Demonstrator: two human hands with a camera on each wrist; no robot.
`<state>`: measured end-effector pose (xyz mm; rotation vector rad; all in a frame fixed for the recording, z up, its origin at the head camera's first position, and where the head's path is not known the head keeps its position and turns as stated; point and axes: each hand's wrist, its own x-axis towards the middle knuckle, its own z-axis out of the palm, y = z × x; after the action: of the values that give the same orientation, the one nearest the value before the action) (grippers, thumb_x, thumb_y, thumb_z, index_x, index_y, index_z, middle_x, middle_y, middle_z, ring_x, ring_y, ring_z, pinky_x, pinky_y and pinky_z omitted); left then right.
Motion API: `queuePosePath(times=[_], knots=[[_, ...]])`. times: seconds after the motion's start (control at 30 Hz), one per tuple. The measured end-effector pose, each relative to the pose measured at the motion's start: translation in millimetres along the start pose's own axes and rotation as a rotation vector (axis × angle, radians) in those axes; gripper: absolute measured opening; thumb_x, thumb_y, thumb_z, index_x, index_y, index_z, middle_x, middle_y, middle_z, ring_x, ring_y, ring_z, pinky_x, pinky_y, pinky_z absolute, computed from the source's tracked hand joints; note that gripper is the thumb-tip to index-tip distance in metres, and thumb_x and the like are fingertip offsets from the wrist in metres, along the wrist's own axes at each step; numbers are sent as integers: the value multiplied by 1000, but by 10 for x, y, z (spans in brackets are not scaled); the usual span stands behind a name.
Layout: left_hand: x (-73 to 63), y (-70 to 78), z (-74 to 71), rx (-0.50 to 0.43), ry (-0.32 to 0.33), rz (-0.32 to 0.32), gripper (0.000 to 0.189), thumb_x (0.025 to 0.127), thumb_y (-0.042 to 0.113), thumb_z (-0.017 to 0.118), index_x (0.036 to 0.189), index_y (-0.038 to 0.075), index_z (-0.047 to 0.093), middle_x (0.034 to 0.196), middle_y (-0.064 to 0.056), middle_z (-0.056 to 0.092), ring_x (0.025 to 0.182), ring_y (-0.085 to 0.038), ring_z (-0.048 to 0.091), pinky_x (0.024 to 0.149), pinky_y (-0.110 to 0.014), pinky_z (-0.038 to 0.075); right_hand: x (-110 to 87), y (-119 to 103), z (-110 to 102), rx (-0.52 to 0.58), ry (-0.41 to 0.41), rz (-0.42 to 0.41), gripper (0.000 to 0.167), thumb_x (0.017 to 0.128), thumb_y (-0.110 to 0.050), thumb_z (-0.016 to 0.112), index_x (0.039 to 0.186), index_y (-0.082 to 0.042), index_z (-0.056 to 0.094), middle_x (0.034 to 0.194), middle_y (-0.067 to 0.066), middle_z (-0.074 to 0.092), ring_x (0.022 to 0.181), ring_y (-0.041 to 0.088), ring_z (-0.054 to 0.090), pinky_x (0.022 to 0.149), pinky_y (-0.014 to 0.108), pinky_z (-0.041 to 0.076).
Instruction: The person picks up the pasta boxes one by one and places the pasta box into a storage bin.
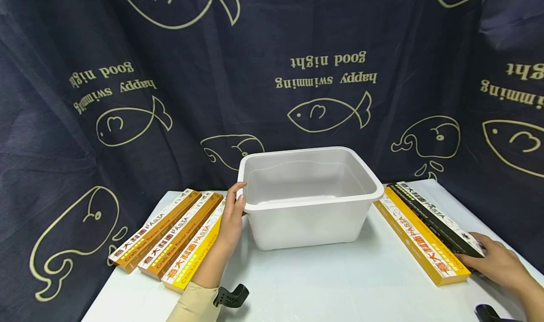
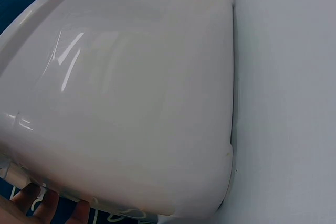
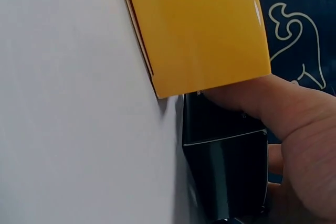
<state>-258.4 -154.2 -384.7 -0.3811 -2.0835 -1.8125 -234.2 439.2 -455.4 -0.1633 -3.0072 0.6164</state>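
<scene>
- An open-topped white rectangular plastic tub (image 1: pixel 306 225) stands upright, the left hand (image 1: pixel 231 218) holding its rim.
- A long black-and-white cardboard pasta box (image 1: pixel 435 218) lies lengthwise right of the tub, its near end gripped by the right hand (image 1: pixel 500 264).

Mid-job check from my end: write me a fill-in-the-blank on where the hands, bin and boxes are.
1. The left hand touches the rim of the white bin, while the right hand grips the ____ pasta box.
2. Left of the bin lie ____ boxes.
3. Of those, the box nearest the bin reads "____ curry sauce".

Missing words: black; three; Chicken.
</scene>
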Motion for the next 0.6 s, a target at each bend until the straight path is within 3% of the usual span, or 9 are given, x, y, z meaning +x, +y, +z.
queuePosePath(times=[0.13, 0.23, 0.3, 0.43, 0.53, 0.6], knots=[[-5, 0, -4, -5, -2, -1, 43, 105, 29, 35, 147, 17, 37, 155, -6, 33, 116, -17, 51, 100, -37, 44, -3, -15, -27, 0, 18, -15, 84, 84, -40, 73, 124, 26, 40, 112, 47, 51, 95, 52, 57, 74, 51, 49], [-9, -1, -8, -4, -3, -2, 43, 105, 29, 35, 147, 17, 37, 155, -6, 33, 117, -17, 50, 100, -39, 43, -7, -18, -45, 7, 22, -11, 84, 83, -42, 74, 120, 27, 43, 104, 42, 58, 88, 43, 61, 66, 37, 44], [-9, -4, -9, -3, -3, -3, 43, 105, 29, 35, 147, 17, 37, 156, -6, 33, 117, -18, 50, 101, -39, 43, -12, -19, -51, 13, 28, 13, 85, 82, -44, 75, 119, 27, 43, 102, 41, 59, 86, 41, 61, 64, 33, 42], [-8, -6, -9, -1, -4, -5, 43, 105, 30, 35, 147, 17, 37, 155, -7, 33, 117, -19, 50, 101, -40, 43, -25, -37, -50, 28, 70, 112, 87, 81, -43, 75, 123, 24, 39, 108, 45, 52, 92, 49, 57, 72, 49, 47], [-3, -8, -8, 1, -5, -4, 43, 105, 30, 35, 147, 18, 37, 155, -6, 33, 117, -18, 50, 101, -39, 43, -44, -66, -52, 48, 114, 185, 87, 82, -42, 73, 129, 20, 35, 116, 47, 44, 100, 54, 51, 81, 61, 44], [1, -9, -6, -3, -5, -2, 43, 105, 30, 35, 147, 17, 37, 155, -6, 34, 116, -16, 51, 100, -37, 43, -61, -84, -58, 66, 146, 202, 85, 83, -41, 72, 132, 18, 34, 119, 47, 41, 103, 55, 49, 83, 62, 42]])
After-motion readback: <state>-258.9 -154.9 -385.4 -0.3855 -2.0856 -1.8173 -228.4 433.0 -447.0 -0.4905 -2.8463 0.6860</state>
